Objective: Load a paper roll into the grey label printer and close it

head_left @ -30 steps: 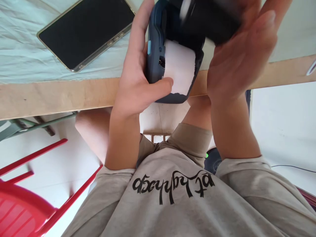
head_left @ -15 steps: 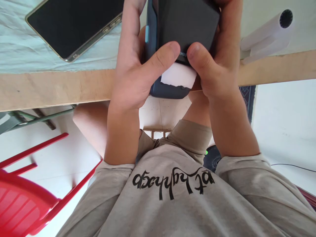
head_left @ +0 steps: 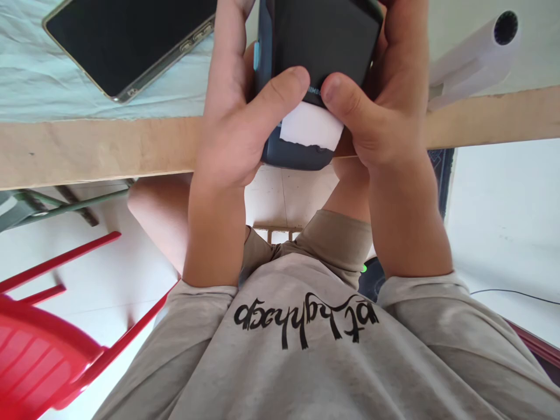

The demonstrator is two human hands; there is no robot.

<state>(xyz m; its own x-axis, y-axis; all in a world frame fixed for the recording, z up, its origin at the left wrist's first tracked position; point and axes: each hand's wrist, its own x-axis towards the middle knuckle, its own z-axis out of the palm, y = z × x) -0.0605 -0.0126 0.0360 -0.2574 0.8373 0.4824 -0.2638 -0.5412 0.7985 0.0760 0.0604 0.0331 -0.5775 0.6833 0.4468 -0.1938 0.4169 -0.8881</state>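
Both my hands grip a dark, boxy device [head_left: 324, 41] that looks like a handheld label printer, held over the table's front edge. My left hand [head_left: 240, 111] wraps its left side, the thumb lying across the top face. On the opposite side, my right hand [head_left: 376, 111] holds it with the thumb pressed near partly covered lettering. A white paper strip [head_left: 310, 128] with a torn edge sticks out below the thumbs. A light-blue tab [head_left: 256, 55] shows on the device's left side. My other fingers are mostly hidden behind it, and its far end is cut off by the frame.
A phone [head_left: 126, 44] in a clear case lies at left on the pale blue cloth [head_left: 26, 87]. At right is a roll of white material [head_left: 476, 55] near the wooden table edge [head_left: 87, 146]. A red plastic chair [head_left: 39, 356] stands at lower left.
The device and both hands have shifted very slightly to the left in view. My right thumb has moved a little left across the lettering, and the grip stays the same.
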